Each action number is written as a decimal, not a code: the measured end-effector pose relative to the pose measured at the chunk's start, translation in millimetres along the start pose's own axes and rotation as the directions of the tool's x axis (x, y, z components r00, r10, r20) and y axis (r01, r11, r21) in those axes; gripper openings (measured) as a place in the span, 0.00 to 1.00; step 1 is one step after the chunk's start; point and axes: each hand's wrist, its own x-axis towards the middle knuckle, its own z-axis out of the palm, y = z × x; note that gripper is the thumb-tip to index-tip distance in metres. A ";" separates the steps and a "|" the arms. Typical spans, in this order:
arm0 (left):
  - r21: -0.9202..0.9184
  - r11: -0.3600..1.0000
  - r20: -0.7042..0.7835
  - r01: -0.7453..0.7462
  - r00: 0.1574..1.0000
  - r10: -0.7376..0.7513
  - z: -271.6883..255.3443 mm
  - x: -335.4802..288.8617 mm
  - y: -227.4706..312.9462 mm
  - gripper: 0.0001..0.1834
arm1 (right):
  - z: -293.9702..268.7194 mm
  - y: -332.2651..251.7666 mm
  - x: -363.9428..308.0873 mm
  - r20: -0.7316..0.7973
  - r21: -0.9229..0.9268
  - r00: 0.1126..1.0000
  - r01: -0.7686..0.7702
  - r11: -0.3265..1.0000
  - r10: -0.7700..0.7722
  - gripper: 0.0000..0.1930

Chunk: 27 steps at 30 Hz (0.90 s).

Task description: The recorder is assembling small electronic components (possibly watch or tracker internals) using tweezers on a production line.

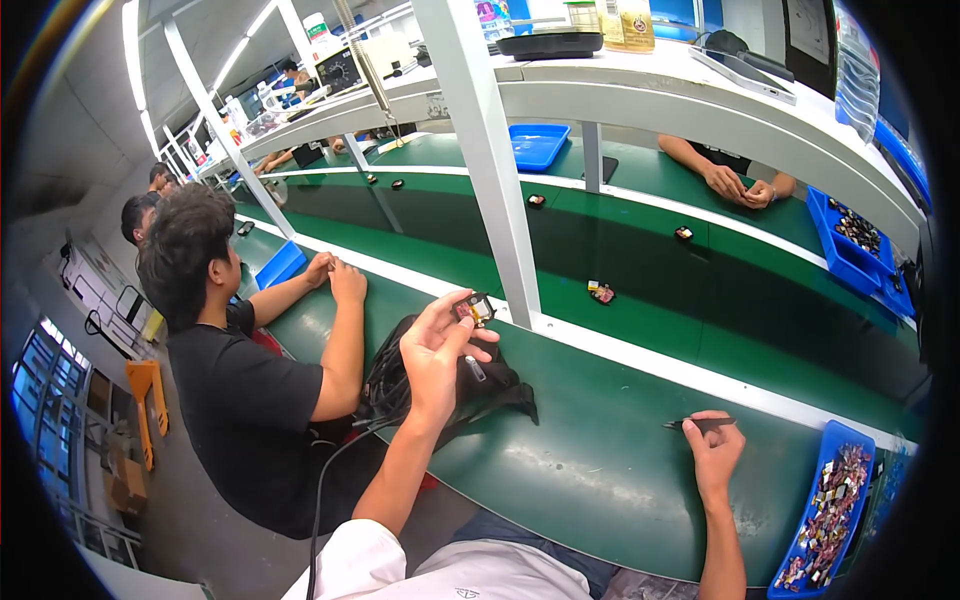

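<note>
Raised over the near edge of the belt, my left hand pinches a small black-framed electronic part with a pale face and bits of red and yellow. Lower and to the right, my right hand rests close above the green worktop. It is closed around dark tweezers, whose thin tip points left. Right of that hand stands a long blue tray heaped with small pink, white and yellow parts. A black bag with cables lies behind my left forearm.
A green conveyor belt carries a loose part and several others. A white post rises beyond my left hand to a shelf. A co-worker sits at my left; another person's hands work across the belt beside blue trays.
</note>
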 end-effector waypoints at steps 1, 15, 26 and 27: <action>0.011 1.000 -0.002 -0.003 1.000 0.003 -2.4 0.9 1.6 0.19 | 0.5 1.6 0.5 0.000 0.005 1.000 0.002 1.000 -0.002 0.05; 0.053 0.998 -0.505 -0.028 0.861 0.051 -155.2 37.3 -1.1 0.19 | -4.9 9.3 0.5 0.013 -0.026 0.999 0.037 0.999 -0.037 0.05; -0.169 0.985 -0.747 -0.025 0.655 -0.111 -232.9 25.8 -47.9 0.22 | -3.4 8.5 0.4 0.078 -0.034 0.997 0.009 0.999 -0.006 0.06; -0.169 0.985 -0.724 -0.024 0.682 -0.108 -230.0 24.2 -49.9 0.22 | -4.0 5.4 -0.4 0.062 -0.050 0.998 0.019 0.999 -0.016 0.06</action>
